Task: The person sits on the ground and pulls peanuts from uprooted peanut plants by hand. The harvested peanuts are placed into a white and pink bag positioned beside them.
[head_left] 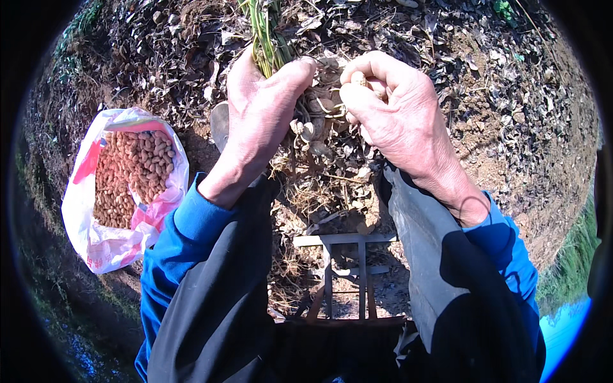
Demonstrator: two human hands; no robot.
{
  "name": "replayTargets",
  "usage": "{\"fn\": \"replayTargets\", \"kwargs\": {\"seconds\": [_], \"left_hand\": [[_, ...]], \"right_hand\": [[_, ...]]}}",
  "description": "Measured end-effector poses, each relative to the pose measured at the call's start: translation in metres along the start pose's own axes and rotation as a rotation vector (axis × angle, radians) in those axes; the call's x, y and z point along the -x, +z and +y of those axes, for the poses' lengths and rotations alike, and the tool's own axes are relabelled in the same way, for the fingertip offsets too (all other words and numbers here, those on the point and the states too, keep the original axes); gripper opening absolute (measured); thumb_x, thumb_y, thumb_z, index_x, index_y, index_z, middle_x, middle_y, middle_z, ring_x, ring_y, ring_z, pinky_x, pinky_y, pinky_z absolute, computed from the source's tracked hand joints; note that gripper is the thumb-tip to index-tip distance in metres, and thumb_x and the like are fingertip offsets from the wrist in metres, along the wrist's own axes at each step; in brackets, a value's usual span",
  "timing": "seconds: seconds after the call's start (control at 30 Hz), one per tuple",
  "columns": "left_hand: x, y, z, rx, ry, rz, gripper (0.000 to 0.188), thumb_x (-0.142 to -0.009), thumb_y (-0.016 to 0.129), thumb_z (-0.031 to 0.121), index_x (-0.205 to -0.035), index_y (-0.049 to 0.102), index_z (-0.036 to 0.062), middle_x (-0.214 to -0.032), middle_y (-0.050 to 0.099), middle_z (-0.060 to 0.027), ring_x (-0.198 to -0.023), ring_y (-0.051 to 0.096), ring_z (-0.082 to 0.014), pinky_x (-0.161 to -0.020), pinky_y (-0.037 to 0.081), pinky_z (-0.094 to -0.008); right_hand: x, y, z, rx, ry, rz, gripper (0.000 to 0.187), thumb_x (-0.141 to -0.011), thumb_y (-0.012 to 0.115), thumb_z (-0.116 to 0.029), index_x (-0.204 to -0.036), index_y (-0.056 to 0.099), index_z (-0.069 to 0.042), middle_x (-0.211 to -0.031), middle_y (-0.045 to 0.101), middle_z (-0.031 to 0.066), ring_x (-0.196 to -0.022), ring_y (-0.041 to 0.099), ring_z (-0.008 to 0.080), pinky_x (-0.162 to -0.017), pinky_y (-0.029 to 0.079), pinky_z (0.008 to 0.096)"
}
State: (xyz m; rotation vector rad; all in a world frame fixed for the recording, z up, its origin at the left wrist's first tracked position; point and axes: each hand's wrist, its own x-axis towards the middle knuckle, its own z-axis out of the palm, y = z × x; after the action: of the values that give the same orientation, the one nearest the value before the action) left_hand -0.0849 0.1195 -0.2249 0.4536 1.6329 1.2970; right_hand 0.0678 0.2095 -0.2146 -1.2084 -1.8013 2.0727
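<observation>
My left hand (pixel 262 105) is closed around a bunch of green peanut stems (pixel 268 38), which stick out past the thumb toward the far side. Pale roots and several peanut pods (pixel 306 131) hang from the bunch beside that hand. To its right, my right hand (pixel 402 105) has thumb and fingers curled around peanuts (pixel 359 80); one pale pod shows between the thumb and forefinger, and others are partly hidden in the palm. A small gap with thin roots lies between the two hands.
At the left stands a white and pink bag (pixel 80 210), its mouth wide, full of peanuts (pixel 131 172). Dry leaves and soil (pixel 485 96) cover the ground. A metal stool frame (pixel 345 239) shows between my knees, with pulled roots (pixel 313 195) just beyond it.
</observation>
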Motion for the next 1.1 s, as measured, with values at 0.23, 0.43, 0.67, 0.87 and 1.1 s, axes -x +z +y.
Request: {"fn": "replayTargets", "kwargs": {"seconds": [0.23,0.43,0.67,0.87,1.1], "left_hand": [[0.001,-0.002,0.000,-0.052,-0.008,0.121,0.008,-0.085,0.063,0.008,-0.082,0.059,0.0025,-0.070,0.057,0.0037,-0.062,0.050,-0.0027,-0.057,0.042,-0.0203],[-0.006,-0.022,-0.013,-0.049,-0.056,0.157,0.013,-0.085,0.064,0.011,-0.089,0.064,-0.0015,-0.075,0.065,-0.0035,-0.061,0.061,-0.0094,-0.058,0.050,-0.0238],[-0.001,-0.013,0.002,0.062,-0.136,0.027,0.018,-0.086,0.067,0.014,-0.094,0.063,-0.0017,-0.081,0.065,-0.0062,-0.067,0.063,-0.0109,-0.064,0.052,-0.0242],[0.003,-0.007,0.004,-0.014,-0.085,0.022,0.015,-0.085,0.064,0.014,-0.089,0.064,-0.0004,-0.077,0.065,-0.0021,-0.064,0.061,-0.0075,-0.060,0.051,-0.0227],[0.002,0.002,0.004,0.047,-0.111,0.025,0.013,-0.085,0.065,0.011,-0.092,0.064,0.0000,-0.080,0.066,-0.0017,-0.067,0.060,-0.0065,-0.062,0.050,-0.0222]], "right_hand": [[-0.001,-0.001,0.004,-0.420,0.083,0.180,0.015,-0.097,0.048,-0.016,-0.088,0.055,-0.005,-0.076,0.055,0.0013,-0.055,0.042,0.0024,-0.047,0.030,0.0178],[0.010,-0.027,-0.026,-0.435,0.134,0.177,0.015,-0.093,0.053,-0.017,-0.091,0.057,-0.002,-0.076,0.062,0.0064,-0.054,0.058,0.0091,-0.044,0.038,0.0190],[0.010,-0.003,-0.013,-0.168,0.142,-0.131,0.015,-0.092,0.062,-0.014,-0.100,0.064,-0.002,-0.079,0.062,0.0008,-0.059,0.055,0.0036,-0.050,0.041,0.0162],[0.013,-0.001,-0.011,0.112,-0.025,-0.158,0.021,-0.084,0.067,-0.018,-0.096,0.066,0.000,-0.070,0.060,0.0053,-0.063,0.057,0.0096,-0.056,0.046,0.0278],[0.006,0.001,-0.004,0.234,-0.098,-0.097,0.015,-0.083,0.063,-0.013,-0.089,0.061,0.000,-0.065,0.060,0.0161,-0.058,0.064,0.0254,-0.054,0.048,0.0368]]}}
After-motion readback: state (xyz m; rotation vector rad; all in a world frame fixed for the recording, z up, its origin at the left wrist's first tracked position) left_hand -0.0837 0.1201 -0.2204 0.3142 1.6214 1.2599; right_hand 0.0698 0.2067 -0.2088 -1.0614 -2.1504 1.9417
